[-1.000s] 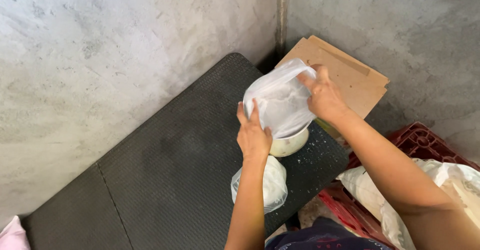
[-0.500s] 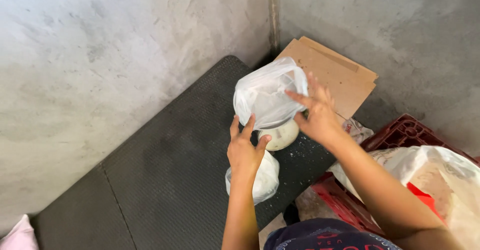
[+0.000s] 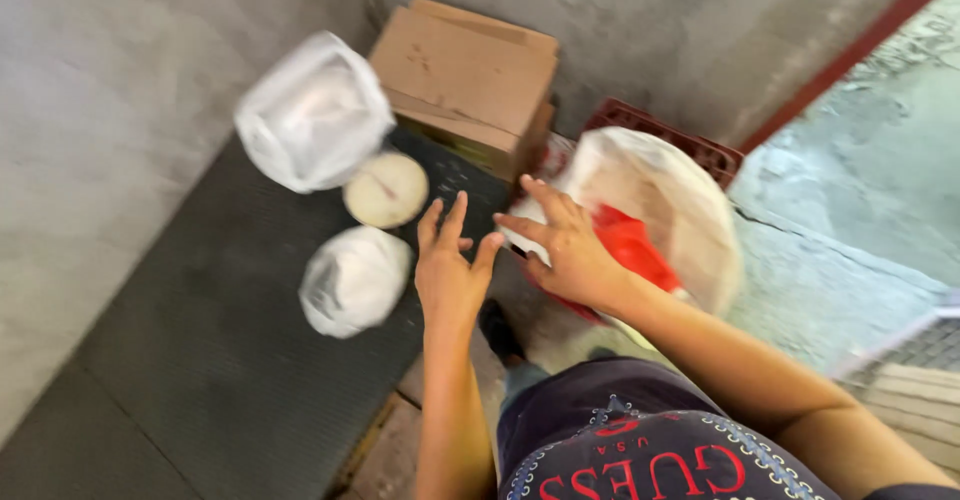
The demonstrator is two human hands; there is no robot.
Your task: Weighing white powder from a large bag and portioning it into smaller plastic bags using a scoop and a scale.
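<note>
A filled white plastic bag [image 3: 312, 110] rests on top of a small round dial scale [image 3: 386, 190] on a dark rubber mat [image 3: 200, 360]. A second white bag [image 3: 354, 280] lies on the mat just in front of the scale. My left hand [image 3: 450, 272] hovers open, fingers spread, right of the second bag and holds nothing. My right hand [image 3: 565, 245] is open beside it, close to a large white sack [image 3: 670, 200] with something red [image 3: 628, 245] inside. Neither hand touches the bags.
A brown cardboard box [image 3: 470, 70] stands against the concrete wall behind the scale. A red plastic crate [image 3: 660, 130] holds the large sack. Concrete floor lies to the right, with a metal rack corner [image 3: 920, 330] at the right edge.
Both hands have let go of the white bag, which now sits on the scale. The hands have drawn back toward me and to the right. The view has swung right.
</note>
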